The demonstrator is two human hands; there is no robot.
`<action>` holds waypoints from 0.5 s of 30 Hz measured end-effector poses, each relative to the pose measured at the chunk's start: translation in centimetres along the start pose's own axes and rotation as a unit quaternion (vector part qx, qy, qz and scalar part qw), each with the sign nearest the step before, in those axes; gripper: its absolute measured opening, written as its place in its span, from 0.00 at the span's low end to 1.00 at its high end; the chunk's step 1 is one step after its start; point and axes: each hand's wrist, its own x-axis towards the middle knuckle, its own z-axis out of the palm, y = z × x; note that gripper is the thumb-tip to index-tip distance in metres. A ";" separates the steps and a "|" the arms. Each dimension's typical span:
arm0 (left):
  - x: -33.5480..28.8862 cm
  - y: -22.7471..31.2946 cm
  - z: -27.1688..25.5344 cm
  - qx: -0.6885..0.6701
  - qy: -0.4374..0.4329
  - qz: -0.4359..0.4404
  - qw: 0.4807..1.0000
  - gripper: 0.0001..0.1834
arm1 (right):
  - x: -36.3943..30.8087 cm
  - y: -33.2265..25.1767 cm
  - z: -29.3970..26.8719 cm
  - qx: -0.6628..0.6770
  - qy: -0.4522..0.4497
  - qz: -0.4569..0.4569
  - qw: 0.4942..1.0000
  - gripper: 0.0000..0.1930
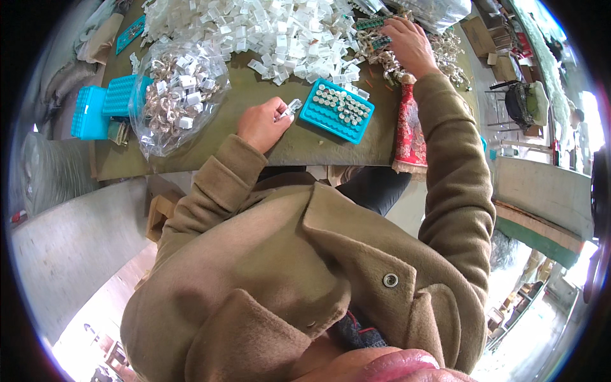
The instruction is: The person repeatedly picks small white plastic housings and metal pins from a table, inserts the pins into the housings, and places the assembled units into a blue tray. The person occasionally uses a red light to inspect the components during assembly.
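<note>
My left hand (262, 123) is closed, holding a small clear plastic piece (293, 107) between thumb and fingers just above the table. Right beside it lies a blue rack (332, 132) with rows of holes, partly filled with small white round-topped pieces (344, 105). My right hand (408, 46) reaches to the far right, over a heap of shiny gold-toned metal parts (449, 54). Its fingers bend down next to a green strip (370, 23); the fingertips are hidden, so I cannot tell whether they grip anything.
A large heap of clear plastic pieces (254, 28) covers the table's far side. On the left stand a clear bag (149, 137) of metal parts and white blocks, and blue racks (89, 113). A red patterned cloth-covered object (409, 127) lies by my right forearm.
</note>
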 end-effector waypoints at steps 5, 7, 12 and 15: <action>0.1 -0.8 0.1 -0.065 -0.017 -0.026 0.997 0.10 | -2.2 4.1 -1.0 0.146 0.093 0.136 0.975 0.15; 0.4 -1.0 0.2 -0.078 -0.025 -0.030 0.996 0.10 | -3.0 5.8 -1.4 0.232 0.108 0.194 0.947 0.15; 1.1 -0.7 -0.6 -0.057 -0.015 -0.030 0.998 0.13 | -4.1 9.0 -0.4 0.350 0.099 0.226 0.904 0.16; 1.4 -0.2 -1.7 -0.035 -0.003 -0.020 0.999 0.13 | -4.3 8.0 1.2 0.303 0.036 0.263 0.915 0.19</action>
